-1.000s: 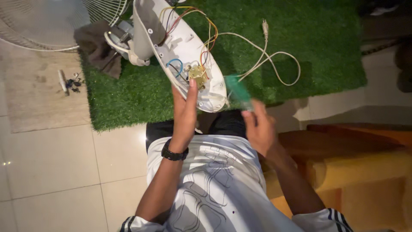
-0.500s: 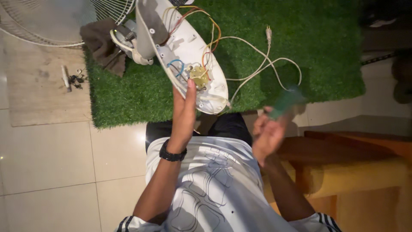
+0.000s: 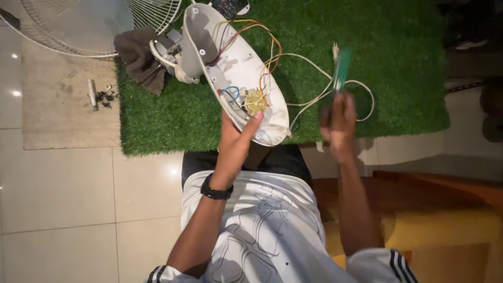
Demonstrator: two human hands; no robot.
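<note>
Gripping white fan housing [image 3: 238, 68], left hand [image 3: 236, 144]; right hand [image 3: 338, 123] clutches green screwdriver [image 3: 341, 68]; wires [image 3: 314, 78] between.

White fan housing [image 3: 238, 68], green turf mat [image 3: 367, 57], blurred, seemingly green tool [image 3: 341, 68], black wristband [image 3: 216, 191]

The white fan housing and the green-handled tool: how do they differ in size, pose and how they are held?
The white fan housing is large and broad; the green-handled tool is thin and small. The housing lies tilted over the green mat with coloured wires showing inside; the tool points up, blurred. The left hand touches the housing's lower end; the right hand has its grip closed on the tool. Each has one hand on it.
</note>
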